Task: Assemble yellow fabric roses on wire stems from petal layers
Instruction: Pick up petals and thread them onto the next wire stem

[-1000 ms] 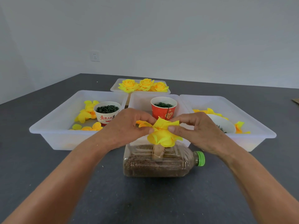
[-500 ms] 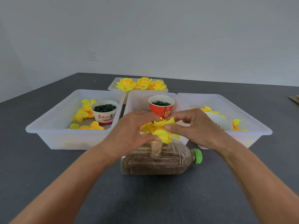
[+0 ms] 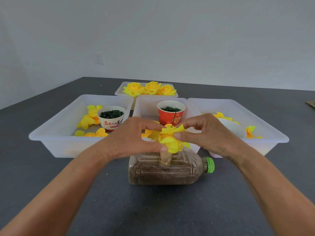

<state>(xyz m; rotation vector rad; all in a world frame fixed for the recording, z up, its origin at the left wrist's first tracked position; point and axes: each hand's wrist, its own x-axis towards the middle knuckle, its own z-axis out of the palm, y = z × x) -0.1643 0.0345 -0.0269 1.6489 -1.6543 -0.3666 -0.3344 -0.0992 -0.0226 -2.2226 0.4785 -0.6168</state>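
Observation:
A half-built yellow fabric rose (image 3: 170, 141) sits on a thin dark wire stem (image 3: 174, 119) that sticks up above the petals. The stem stands in a cardboard tube (image 3: 165, 158) set into a plastic bottle (image 3: 167, 170) lying on its side, filled with brown grain. My left hand (image 3: 134, 138) pinches the petals from the left. From the right, my right hand (image 3: 202, 133) pinches the top petal layer with thumb and fingers.
Three white bins stand behind: the left bin (image 3: 51, 133) holds loose yellow petals (image 3: 88, 119) and a white cup (image 3: 111, 119) of dark green parts, the middle one a red cup (image 3: 171, 113), the right bin (image 3: 265, 132) more petals. A far tray (image 3: 119, 90) holds three finished roses (image 3: 150, 88).
The petal layer has slid down the wire, whose tip now shows above the flower. Both hands shifted slightly lower and closer around the petals.

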